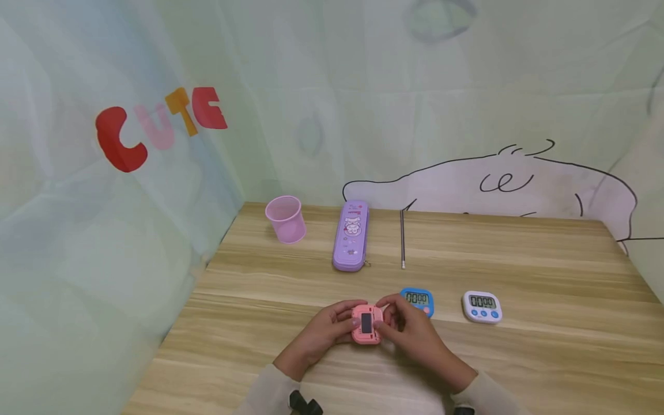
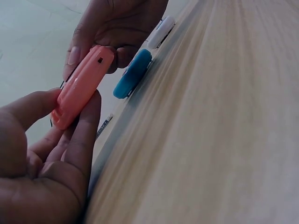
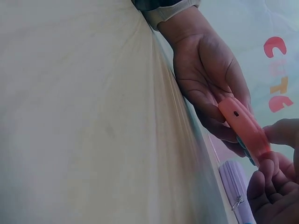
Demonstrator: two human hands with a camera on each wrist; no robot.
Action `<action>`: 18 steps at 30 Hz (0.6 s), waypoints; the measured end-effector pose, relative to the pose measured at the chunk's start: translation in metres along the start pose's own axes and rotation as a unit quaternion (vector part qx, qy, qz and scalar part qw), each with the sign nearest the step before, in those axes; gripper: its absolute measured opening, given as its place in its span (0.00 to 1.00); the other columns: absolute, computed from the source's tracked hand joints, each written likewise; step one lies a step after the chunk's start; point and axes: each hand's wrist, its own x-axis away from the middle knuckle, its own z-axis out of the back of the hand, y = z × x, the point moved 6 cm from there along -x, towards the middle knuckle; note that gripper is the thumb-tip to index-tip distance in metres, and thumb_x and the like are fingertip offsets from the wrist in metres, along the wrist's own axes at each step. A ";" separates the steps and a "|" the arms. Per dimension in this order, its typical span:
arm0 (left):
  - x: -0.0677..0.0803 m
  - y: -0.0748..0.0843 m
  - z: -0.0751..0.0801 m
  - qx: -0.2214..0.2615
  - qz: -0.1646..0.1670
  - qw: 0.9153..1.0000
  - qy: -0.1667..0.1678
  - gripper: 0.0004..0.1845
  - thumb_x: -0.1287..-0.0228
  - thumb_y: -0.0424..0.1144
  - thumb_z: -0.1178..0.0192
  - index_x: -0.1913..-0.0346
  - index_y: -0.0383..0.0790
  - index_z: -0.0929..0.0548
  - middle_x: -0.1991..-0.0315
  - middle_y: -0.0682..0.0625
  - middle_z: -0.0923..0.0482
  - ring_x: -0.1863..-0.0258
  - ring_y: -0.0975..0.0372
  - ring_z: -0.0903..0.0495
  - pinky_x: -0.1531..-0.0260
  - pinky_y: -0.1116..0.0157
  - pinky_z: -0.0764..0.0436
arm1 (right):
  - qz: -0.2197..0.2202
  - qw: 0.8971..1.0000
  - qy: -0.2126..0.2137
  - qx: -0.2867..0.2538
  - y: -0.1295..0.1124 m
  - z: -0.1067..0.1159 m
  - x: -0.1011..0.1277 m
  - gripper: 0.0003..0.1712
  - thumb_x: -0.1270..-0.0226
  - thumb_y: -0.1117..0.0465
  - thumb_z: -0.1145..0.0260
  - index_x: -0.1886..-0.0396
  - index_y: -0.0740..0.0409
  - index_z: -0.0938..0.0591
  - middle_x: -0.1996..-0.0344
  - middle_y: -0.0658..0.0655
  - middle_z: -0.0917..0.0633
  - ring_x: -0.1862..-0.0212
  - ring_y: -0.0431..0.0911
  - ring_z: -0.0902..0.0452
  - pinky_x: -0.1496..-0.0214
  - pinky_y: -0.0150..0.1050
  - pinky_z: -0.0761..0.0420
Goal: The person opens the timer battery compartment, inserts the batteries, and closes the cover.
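Observation:
Both hands hold a pink digital timer (image 1: 367, 324) above the front middle of the table. Its back, with a dark rectangle in the centre, faces up in the head view. My left hand (image 1: 325, 329) grips the left edge, thumb on the back and fingers underneath. On the opposite edge, my right hand (image 1: 415, 334) pinches the timer between thumb and curled fingers. Blue buttons show on its underside in the right wrist view. Just behind the right hand lies a blue timer (image 1: 417, 298), partly hidden by it. Farther right is a white timer (image 1: 482, 306) with blue buttons.
A pink cup (image 1: 289, 226) stands at the back left of the wooden table (image 1: 560, 346). Beside it lie a purple pencil case (image 1: 350, 236) and a dark pencil (image 1: 402, 239). Printed cloth hangs behind and at the left.

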 end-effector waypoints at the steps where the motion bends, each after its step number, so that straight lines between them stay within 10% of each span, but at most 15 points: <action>1: 0.000 0.000 0.000 0.001 -0.001 1.000 0.000 0.26 0.30 0.34 0.42 0.32 0.33 0.31 0.40 0.37 0.26 0.48 0.53 0.19 0.50 0.60 0.18 | -0.001 1.000 -0.001 0.002 0.000 -0.001 0.000 0.18 0.41 0.57 0.26 0.53 0.46 0.22 0.74 0.47 0.23 0.72 0.41 0.27 0.72 0.31 0.24; 18: 0.001 0.001 0.001 0.000 0.004 1.000 0.011 0.25 0.30 0.34 0.42 0.33 0.34 0.30 0.40 0.38 0.25 0.48 0.53 0.20 0.49 0.59 0.18 | 0.007 1.000 -0.002 -0.004 -0.003 -0.001 -0.001 0.16 0.39 0.60 0.28 0.53 0.49 0.22 0.76 0.46 0.22 0.75 0.40 0.25 0.74 0.33 0.21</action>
